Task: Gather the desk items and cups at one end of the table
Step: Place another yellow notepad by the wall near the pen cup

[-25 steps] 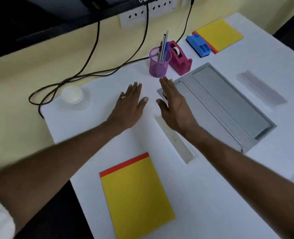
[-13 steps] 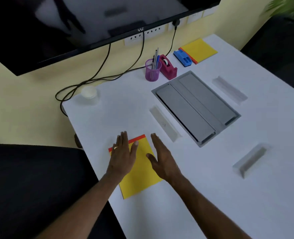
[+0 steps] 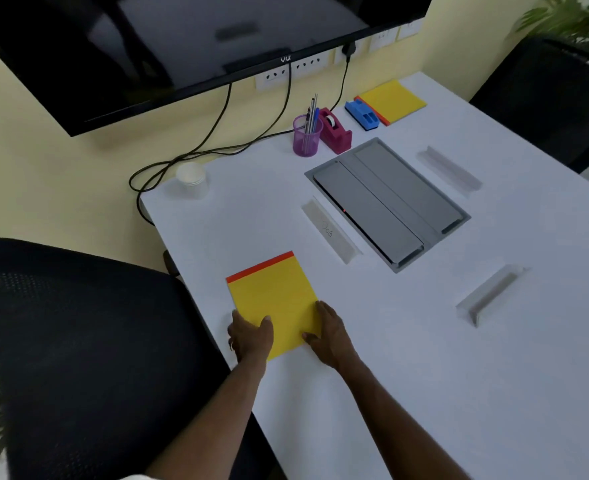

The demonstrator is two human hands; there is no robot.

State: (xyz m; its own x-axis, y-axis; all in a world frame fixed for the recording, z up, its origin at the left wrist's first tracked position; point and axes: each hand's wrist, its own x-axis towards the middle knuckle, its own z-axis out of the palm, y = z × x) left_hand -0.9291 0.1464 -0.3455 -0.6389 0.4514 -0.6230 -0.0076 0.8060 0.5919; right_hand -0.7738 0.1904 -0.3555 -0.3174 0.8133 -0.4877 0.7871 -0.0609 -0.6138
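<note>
A yellow notepad (image 3: 272,299) with an orange top strip lies at the white table's (image 3: 424,375) near left edge. My left hand (image 3: 251,336) grips its lower left corner, thumb on top. My right hand (image 3: 331,336) holds its lower right edge. At the far end stand a purple pen cup (image 3: 306,138), a magenta tape dispenser (image 3: 336,133), a blue stapler-like item (image 3: 362,114) and a second yellow notepad (image 3: 395,100). A stack of white cups (image 3: 191,178) sits at the far left corner.
A grey cable hatch (image 3: 386,202) is set in the table's middle, with three clear name-plate holders (image 3: 331,230) (image 3: 450,171) (image 3: 490,294) around it. Black chairs stand at the left (image 3: 78,341) and far right (image 3: 545,98). Cables hang below the wall monitor (image 3: 182,46).
Both hands drew back from near the pen cup to the near notepad, slid down it, and now hold its lower corners. The view pulled back and tilted up.
</note>
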